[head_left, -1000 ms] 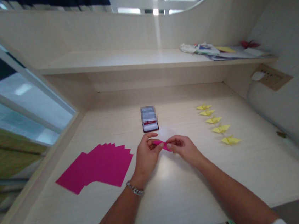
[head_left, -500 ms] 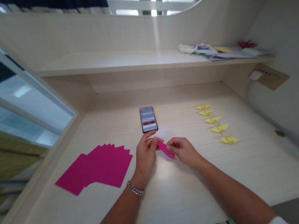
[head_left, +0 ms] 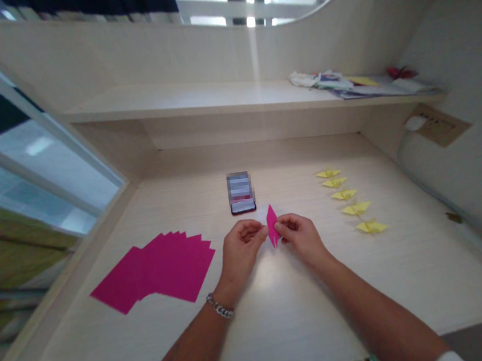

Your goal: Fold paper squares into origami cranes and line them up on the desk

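A small folded magenta paper piece [head_left: 272, 224] stands upright between my two hands above the desk [head_left: 280, 308]. My left hand [head_left: 242, 249] pinches its left edge with thumb and fingers closed. My right hand [head_left: 301, 237] pinches its right edge, fingers closed too. A silver bracelet circles my left wrist. Just beyond the paper lies a phone [head_left: 241, 195] with its screen lit.
A fanned stack of magenta paper sheets [head_left: 158, 269] lies to the left. Several yellow folded paper cranes [head_left: 348, 199] sit in a row on the right. The shelf [head_left: 198, 99] above holds papers and clutter [head_left: 355, 83] at its right end. A wall socket [head_left: 435, 122] is on the right.
The folded magenta piece has been turned from lying slanted between my hands to standing upright with its tip up. Both hands shifted slightly to the right.
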